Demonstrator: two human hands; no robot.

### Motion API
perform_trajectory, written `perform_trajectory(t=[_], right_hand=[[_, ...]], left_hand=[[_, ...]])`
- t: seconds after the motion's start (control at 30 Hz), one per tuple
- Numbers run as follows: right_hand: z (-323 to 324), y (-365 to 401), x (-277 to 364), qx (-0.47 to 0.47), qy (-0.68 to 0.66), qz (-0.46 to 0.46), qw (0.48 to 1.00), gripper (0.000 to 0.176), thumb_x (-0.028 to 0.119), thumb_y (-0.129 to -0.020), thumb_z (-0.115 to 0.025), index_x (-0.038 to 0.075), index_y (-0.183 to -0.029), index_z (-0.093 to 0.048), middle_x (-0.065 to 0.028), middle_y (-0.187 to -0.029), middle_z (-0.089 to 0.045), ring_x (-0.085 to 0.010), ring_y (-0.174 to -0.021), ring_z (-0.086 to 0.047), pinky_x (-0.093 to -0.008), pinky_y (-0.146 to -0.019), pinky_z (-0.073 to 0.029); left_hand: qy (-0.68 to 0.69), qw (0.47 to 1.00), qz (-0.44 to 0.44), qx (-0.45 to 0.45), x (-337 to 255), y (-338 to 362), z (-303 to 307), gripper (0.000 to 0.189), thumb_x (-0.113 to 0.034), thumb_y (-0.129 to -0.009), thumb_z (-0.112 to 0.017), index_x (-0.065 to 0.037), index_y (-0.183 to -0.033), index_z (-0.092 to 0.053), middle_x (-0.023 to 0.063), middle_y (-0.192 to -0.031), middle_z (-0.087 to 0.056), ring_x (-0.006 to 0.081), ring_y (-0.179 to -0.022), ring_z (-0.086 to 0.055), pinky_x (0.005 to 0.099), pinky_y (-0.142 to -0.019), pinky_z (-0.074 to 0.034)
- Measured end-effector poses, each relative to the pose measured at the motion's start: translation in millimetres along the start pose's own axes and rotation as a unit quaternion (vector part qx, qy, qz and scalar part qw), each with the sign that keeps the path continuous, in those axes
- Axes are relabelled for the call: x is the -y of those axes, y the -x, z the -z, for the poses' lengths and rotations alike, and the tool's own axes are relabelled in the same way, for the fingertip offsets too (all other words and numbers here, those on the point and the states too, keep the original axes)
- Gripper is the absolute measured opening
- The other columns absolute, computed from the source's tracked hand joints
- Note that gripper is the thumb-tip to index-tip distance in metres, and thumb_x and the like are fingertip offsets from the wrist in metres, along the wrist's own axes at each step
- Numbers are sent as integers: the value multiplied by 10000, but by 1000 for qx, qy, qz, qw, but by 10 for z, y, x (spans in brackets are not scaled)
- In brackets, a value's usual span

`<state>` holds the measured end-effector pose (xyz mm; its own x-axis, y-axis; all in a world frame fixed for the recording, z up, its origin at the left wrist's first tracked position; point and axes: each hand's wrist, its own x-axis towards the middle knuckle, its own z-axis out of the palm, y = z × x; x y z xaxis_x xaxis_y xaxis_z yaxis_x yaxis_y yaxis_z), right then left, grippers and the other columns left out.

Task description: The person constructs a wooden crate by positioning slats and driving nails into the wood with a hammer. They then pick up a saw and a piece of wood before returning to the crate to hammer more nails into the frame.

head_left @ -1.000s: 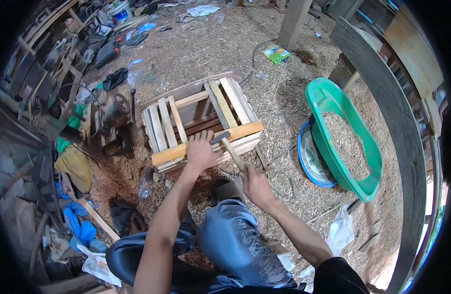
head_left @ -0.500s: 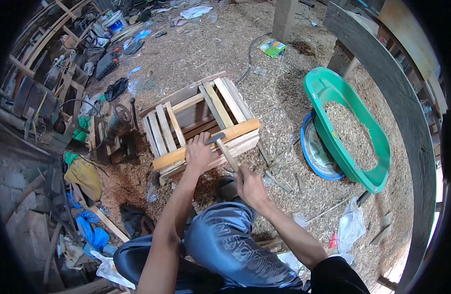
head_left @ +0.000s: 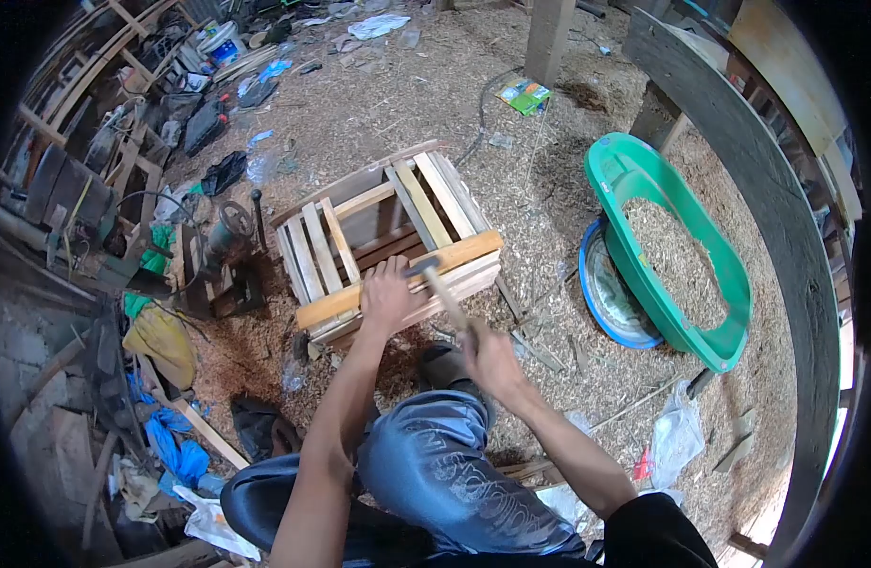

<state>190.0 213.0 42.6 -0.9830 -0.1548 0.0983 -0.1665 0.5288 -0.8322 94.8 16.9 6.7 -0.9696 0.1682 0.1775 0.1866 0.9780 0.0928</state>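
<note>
My right hand (head_left: 493, 361) is wrapped round the wooden handle of a hammer (head_left: 444, 295). The hammer's dark head lies over a yellowish wooden strip (head_left: 469, 250), close to the fingers of my left hand (head_left: 386, 295). That strip runs along the near edge of a slatted wooden crate (head_left: 308, 248), which stands on the floor before my knees. My left hand is closed over the strip near its middle; whether a nail is between the fingertips is too small to tell. Gaps between the slats show the inside of the crate.
A green plastic tub (head_left: 663, 275) with wood shavings leans on a blue-rimmed basin (head_left: 611, 293) at the right. Old machinery (head_left: 232, 222) stands at the left. Wood shavings, scrap sticks and plastic bags (head_left: 677, 431) litter the floor. A dark plank (head_left: 738, 114) crosses the right side.
The hammer and my right hand have shifted slightly to the right. My left hand stays on the strip, and the crate has hardly moved.
</note>
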Motion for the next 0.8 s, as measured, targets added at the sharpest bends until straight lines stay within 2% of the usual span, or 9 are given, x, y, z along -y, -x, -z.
perform_trajectory(t=[0.07, 0.23, 0.3, 0.5, 0.57, 0.6, 0.63, 0.7, 0.8], right_hand=[[50, -69, -72, -4, 11, -26, 1000, 225, 139, -935, -527, -59, -1039, -552, -179, -576, -591, -257, -438, -571, -358, -395, -457], [615, -482, 122, 176, -154, -199, 952, 410, 363, -957, -534, 70, -1225, -428, -72, -684, -578, -156, -584, -570, -291, -489, -453], [770, -632, -42, 232, -229, -214, 921, 446, 376, -952, -542, 76, -1248, -396, -43, -684, -566, -141, -579, -560, -307, -500, -461], [719, -690, 43, 73, 117, -100, 985, 312, 154, -896, -535, -17, -1157, -523, -268, -820, -651, -404, -787, -658, -463, -718, -497], [584, -635, -26, 17, 111, -55, 992, 340, 167, -871, -582, -28, -1142, -515, -271, -843, -653, -410, -816, -656, -470, -744, -492], [535, -636, -70, 32, 85, -88, 992, 382, 167, -881, -583, -32, -1194, -489, -202, -829, -672, -307, -772, -672, -406, -715, -507], [478, -619, -121, 50, 67, -101, 991, 376, 163, -882, -583, -31, -1186, -477, -203, -826, -672, -311, -772, -673, -412, -715, -509], [367, -546, -213, 80, 30, -134, 987, 365, 155, -886, -583, -30, -1172, -453, -206, -818, -672, -318, -772, -674, -423, -716, -512], [363, -425, -108, 37, 80, -97, 991, 352, 95, -877, -573, -19, -1175, -423, -314, -853, -627, -465, -791, -626, -510, -684, -489]], left_hand=[[11, 1000, 5, 22, -7, -1, 31, 648, -618, -713, -667, -27, -955, -558, 144, -963, -615, 291, -938, -624, 410, -848, -473], [18, 999, -13, -41, 7, -5, -1, 651, -642, -720, -636, -23, -901, -541, 163, -882, -626, 323, -828, -639, 416, -738, -491], [24, 999, -10, -24, 8, 5, 21, 732, -700, -727, -584, -7, -961, -568, 173, -917, -624, 328, -875, -619, 435, -837, -449], [-17, 999, -27, 20, -221, -160, 34, 900, -772, -745, -490, 43, -1117, -582, 195, -1079, -613, 314, -1083, -525, 480, -1021, -292], [33, 999, 23, 33, -347, -265, 39, 923, -778, -731, -502, 60, -1107, -582, 213, -996, -648, 328, -996, -600, 462, -978, -363], [60, 995, 59, 57, -383, -326, 77, 923, -778, -726, -510, 61, -1103, -585, 216, -959, -657, 332, -965, -620, 457, -957, -388], [87, 988, 93, 83, -396, -345, 89, 923, -777, -722, -518, 63, -1100, -588, 219, -922, -666, 337, -934, -640, 452, -937, -412], [82, 991, 82, 65, -384, -312, 38, 869, -743, -711, -566, 60, -1040, -616, 207, -801, -678, 336, -785, -682, 427, -774, -509], [112, 985, 79, 109, -365, -356, 129, 848, -727, -678, -611, 64, -984, -627, 202, -780, -684, 322, -725, -690, 409, -650, -547]])
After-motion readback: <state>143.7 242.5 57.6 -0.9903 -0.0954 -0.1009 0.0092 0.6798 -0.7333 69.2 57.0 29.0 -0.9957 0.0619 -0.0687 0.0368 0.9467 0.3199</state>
